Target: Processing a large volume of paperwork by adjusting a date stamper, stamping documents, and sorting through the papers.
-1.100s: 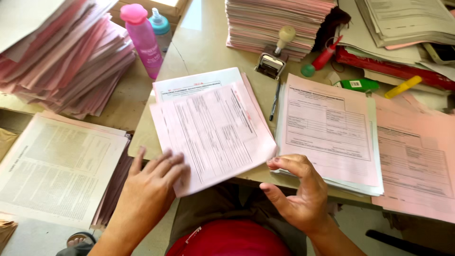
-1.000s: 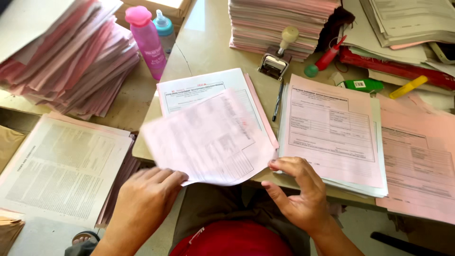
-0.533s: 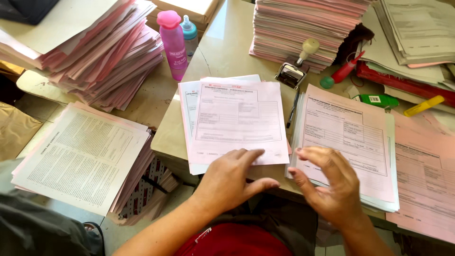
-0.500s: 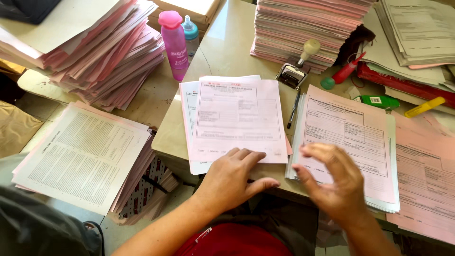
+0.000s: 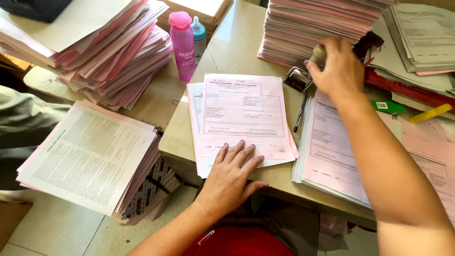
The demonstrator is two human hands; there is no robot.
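Observation:
A pink form [image 5: 244,111] lies on top of a small pile of papers at the near edge of the beige desk [image 5: 232,52]. My left hand [image 5: 230,178] rests flat on its lower edge, fingers spread. My right hand [image 5: 334,66] has reached to the back of the desk and is closed around the pale knob of a rubber stamp [image 5: 318,51] that stands over a metal ink pad [image 5: 297,78]. A black pen [image 5: 300,114] lies between the pink form and a second stack of pink and white forms [image 5: 332,151] under my right forearm.
Tall piles of pink forms stand at the back [image 5: 317,23] and far left [image 5: 95,47]. A pink bottle [image 5: 182,45] and a smaller teal-capped bottle [image 5: 199,40] stand left of the desk. A stack with a printed white sheet [image 5: 90,156] lies lower left. Green [image 5: 388,106] and yellow [image 5: 431,114] markers lie right.
My left hand laid the loose pink sheet onto the pile and now holds it flat. My right hand left the right stack's near edge and reached back to grasp the stamp.

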